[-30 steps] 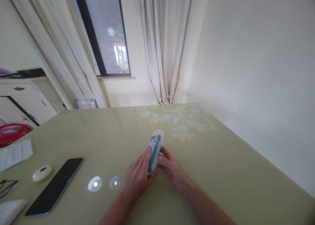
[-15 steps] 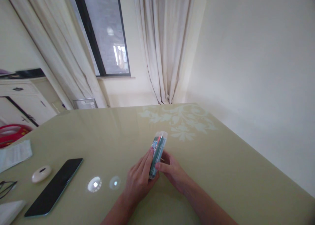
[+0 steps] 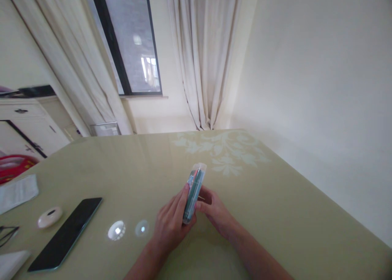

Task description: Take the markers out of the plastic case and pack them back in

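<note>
A slim clear plastic case (image 3: 193,193) with long green sticks inside and a coloured label is held tilted on edge above the table. My left hand (image 3: 171,221) grips it from the left, its fingers lying along the labelled face. On the other side, my right hand (image 3: 216,212) has its fingers curled behind the case, with the thumb at its near right edge. A thin pale tip shows between the right thumb and fingers; what it belongs to is hidden. Exactly what the sticks are I cannot make out.
The glossy table (image 3: 275,231) runs back towards curtains (image 3: 202,59) and a wall on the right. To the left lie a dark phone (image 3: 65,235), a white rounded case (image 3: 50,217), a paper sheet (image 3: 18,192), part of some glasses (image 3: 9,235) and a white object (image 3: 14,263).
The plastic case has shifted slightly left and turned a little, showing less of its label. Both hands stay around it. The view has moved very slightly.
</note>
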A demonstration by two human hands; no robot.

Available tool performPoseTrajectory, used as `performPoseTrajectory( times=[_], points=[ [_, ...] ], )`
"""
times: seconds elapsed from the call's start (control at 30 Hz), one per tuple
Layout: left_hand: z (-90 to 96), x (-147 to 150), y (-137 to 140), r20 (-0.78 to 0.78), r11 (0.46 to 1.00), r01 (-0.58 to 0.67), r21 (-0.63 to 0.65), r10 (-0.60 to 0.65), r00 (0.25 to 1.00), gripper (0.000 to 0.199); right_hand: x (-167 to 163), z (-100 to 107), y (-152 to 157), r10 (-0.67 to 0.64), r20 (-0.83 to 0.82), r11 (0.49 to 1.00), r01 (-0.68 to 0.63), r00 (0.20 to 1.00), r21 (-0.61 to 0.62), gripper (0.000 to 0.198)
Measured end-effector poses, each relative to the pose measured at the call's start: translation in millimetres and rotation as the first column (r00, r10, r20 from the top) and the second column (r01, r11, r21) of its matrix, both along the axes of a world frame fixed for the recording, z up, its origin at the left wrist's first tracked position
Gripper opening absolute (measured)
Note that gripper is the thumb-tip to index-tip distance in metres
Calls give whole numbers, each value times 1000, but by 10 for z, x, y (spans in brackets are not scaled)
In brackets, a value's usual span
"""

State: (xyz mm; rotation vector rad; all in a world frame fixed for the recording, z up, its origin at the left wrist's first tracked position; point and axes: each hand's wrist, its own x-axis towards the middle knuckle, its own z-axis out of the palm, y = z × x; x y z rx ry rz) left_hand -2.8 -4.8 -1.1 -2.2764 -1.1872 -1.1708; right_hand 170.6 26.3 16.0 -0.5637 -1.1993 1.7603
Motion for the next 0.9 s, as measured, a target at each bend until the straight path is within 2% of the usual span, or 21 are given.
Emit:
performPoseTrajectory(
  times=[0.17,0.3,0.73,0.9],
  points=[
    [10,-1,11,-95,999,44,-8,-45,994,68,104,-19,53,-75,-102,982,56,992,-178,58],
    [14,21,9,-153,998,65,-20,-67,986,68,176,-28,115,-208,-69,944,182,976,-274,46],
    [-8,21,-6,-152,997,75,-22,-77,985,68,174,-78,162,-266,-52,941,247,963,-232,41],
    [-37,49,-2,-126,996,32,-86,-42,991,67,152,-97,164,-240,-23,924,221,971,-312,51]
  ],
)
